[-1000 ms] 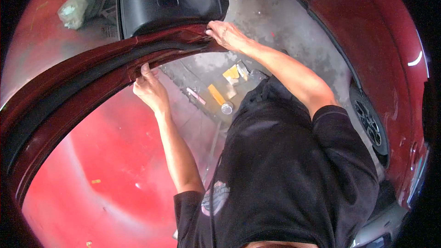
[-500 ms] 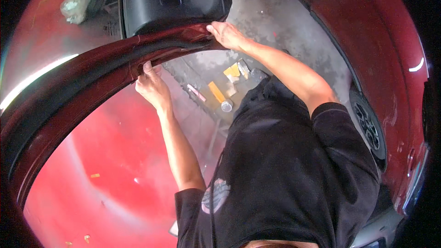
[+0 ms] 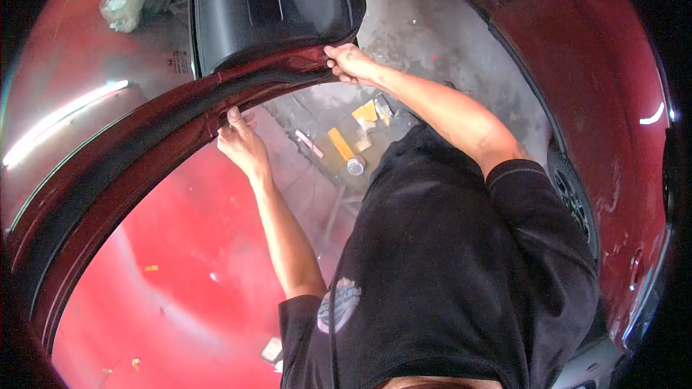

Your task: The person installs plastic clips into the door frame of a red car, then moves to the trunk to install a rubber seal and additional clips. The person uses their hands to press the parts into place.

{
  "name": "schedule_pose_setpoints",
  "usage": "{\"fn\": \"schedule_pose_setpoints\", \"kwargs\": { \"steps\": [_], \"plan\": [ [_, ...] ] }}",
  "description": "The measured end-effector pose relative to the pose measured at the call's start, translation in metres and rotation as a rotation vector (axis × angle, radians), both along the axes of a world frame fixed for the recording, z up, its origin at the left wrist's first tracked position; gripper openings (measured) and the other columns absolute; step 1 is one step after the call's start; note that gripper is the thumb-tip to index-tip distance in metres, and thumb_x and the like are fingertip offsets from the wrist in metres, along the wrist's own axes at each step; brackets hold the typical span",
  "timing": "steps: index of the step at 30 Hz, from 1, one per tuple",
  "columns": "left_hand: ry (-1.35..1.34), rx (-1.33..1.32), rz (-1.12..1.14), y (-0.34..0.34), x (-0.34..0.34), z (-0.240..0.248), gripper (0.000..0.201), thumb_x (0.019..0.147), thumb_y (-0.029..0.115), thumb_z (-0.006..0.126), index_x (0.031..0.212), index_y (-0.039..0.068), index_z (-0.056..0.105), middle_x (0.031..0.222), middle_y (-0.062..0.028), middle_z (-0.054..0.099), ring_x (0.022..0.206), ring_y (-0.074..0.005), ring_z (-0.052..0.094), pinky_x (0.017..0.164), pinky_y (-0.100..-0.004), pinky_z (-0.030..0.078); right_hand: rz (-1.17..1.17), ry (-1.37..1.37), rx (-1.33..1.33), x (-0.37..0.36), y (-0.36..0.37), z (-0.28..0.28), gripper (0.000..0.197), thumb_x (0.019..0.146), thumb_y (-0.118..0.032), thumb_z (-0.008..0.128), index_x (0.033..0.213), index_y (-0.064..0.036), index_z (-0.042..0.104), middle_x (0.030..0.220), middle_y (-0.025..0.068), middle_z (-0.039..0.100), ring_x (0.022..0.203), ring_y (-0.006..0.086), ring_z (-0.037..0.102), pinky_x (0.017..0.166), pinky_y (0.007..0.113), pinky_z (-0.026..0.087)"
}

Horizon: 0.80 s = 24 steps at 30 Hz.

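Note:
Overhead, a long curved dark red car-body frame [image 3: 155, 101] with a black rubber strip [image 3: 173, 113] along it arches from the left side to the middle. My left hand [image 3: 244, 145] is closed on the frame's lower edge, thumb up and fingers partly hidden behind it. At the frame's right end, my right hand [image 3: 352, 63] grips the edge with bent fingers. Just above lies a glossy black ridged housing [image 3: 277, 11], touching the frame. A glass pane [image 3: 86, 112] borders the frame on its far left, reflecting a bright light tube.
Below, on the grey floor, lie a yellow block [image 3: 339, 144], a round tin [image 3: 355, 166], a pink strip [image 3: 309, 143] and yellow sheets [image 3: 365, 112]. A bright red surface [image 3: 194, 245] spreads at lower left. On the right stand a dark red car [image 3: 598, 94] and its wheel [image 3: 573, 198].
Both hands and the right part of the frame sit slightly lower in the picture. More of my right hand's curled fingers shows below the thumb. The hands keep their grip.

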<state>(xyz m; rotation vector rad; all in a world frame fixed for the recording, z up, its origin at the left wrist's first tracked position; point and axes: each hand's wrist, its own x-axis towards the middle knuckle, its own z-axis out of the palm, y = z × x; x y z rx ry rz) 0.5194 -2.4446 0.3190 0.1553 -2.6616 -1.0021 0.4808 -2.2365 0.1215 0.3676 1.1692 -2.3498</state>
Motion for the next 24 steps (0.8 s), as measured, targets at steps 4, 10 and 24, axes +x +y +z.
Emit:
{"fn": "schedule_pose_setpoints", "kwargs": {
  "steps": [4, 10, 24],
  "plan": [
    [-0.031, 0.028, 0.001, -0.008, 0.000, -0.006, 0.055, 0.104, 0.042, 0.051, 0.110, -0.012, 0.060, 0.091, -0.0168, 0.069, 0.073, -0.0208, 0.071, 0.058, -0.0291, 0.058, -0.024, 0.514, 0.889, 0.001, 0.001, -0.008, 0.054, 0.103, -0.045, 0.043, 0.090, 0.0031, 0.066, 0.080, 0.0253, 0.068, 0.077, 0.0418, 0.069, 0.070, 0.050, 0.055],
    [0.003, 0.129, -0.012, 0.002, 0.003, -0.005, 0.053, 0.104, 0.040, 0.051, 0.121, -0.011, 0.054, 0.107, -0.0190, 0.066, 0.080, -0.0222, 0.072, 0.058, -0.0293, 0.060, -0.012, 0.590, 0.851, -0.002, 0.002, -0.012, 0.046, 0.102, -0.043, 0.046, 0.101, 0.0013, 0.060, 0.093, 0.0271, 0.067, 0.088, 0.0476, 0.065, 0.079, 0.054, 0.052],
    [-0.326, 0.428, 0.042, 0.024, 0.058, -0.056, 0.061, 0.102, 0.028, 0.059, 0.148, -0.002, 0.033, 0.116, -0.0188, 0.058, 0.080, -0.0215, 0.068, 0.056, -0.0291, 0.059, 0.015, 0.562, 0.656, 0.007, 0.009, -0.004, 0.048, 0.100, -0.040, 0.046, 0.093, 0.0052, 0.062, 0.074, 0.0247, 0.064, 0.070, 0.0412, 0.066, 0.069, 0.051, 0.053]
  ]
}}
